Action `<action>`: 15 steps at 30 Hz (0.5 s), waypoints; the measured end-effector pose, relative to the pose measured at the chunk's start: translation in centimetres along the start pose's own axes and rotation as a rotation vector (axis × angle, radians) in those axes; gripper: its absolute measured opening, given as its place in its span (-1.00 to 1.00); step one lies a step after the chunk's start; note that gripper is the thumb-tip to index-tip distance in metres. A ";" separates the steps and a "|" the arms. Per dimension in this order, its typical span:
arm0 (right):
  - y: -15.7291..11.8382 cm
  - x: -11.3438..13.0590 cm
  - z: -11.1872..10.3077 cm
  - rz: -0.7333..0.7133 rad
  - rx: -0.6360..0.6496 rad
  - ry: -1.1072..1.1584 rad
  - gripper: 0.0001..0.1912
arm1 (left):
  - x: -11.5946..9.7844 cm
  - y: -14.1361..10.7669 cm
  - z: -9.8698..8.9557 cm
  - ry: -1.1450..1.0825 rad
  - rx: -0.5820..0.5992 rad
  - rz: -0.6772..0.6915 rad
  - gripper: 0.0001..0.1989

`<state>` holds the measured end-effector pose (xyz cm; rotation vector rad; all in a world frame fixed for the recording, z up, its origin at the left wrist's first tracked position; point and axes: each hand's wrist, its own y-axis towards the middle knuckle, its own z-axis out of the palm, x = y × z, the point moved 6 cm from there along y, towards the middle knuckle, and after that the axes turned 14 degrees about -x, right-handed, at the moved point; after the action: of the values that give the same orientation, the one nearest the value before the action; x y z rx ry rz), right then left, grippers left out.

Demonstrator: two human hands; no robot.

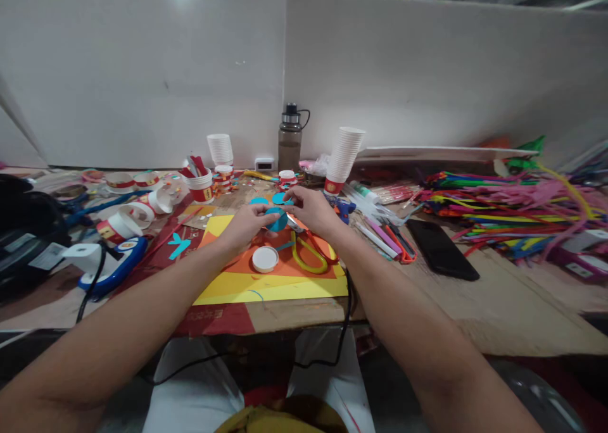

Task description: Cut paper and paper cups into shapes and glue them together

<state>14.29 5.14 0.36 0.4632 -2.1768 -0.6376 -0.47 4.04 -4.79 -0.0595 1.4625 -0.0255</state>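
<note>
My left hand point(247, 227) pinches a blue paper disc point(275, 219) between thumb and fingers, over orange and yellow paper sheets point(304, 289). Close on the right, my right hand point(311, 209) has its fingertips closed at a blue paper disc point(280, 198); whether it also touches the left hand's disc is hard to see. Another blue disc point(259, 201) is just behind my left fingers. Scissors point(310, 263) with a yellow handle loop lie under my right wrist. In front of my hands, a small white round lid or cup point(265, 260) rests on the orange sheet.
Blue paper cutouts point(178, 246) lie left of the sheets. Stacked paper cups point(346, 157) and a bottle point(289, 138) stand behind. Rightward are markers point(380, 237), a black phone point(441, 249) and colourful pipe cleaners point(513, 211). A blue-rimmed tape dispenser-like object point(114, 271) sits left.
</note>
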 end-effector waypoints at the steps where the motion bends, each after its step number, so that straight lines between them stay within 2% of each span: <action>1: 0.0 0.1 0.0 -0.003 -0.002 0.001 -0.85 | 0.0 0.0 0.0 0.009 -0.002 0.004 -0.63; 9: -0.1 0.2 0.2 -0.017 -0.011 0.027 -0.85 | 0.1 0.1 0.0 0.046 -0.002 0.025 -0.70; 15: -0.2 0.3 0.3 -0.042 -0.003 0.015 -0.84 | 0.0 -0.1 -0.1 0.063 -0.033 -0.025 -0.77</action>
<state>13.89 4.95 0.28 0.5118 -2.1560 -0.6586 -0.53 3.93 -4.75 -0.1042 1.5256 -0.0238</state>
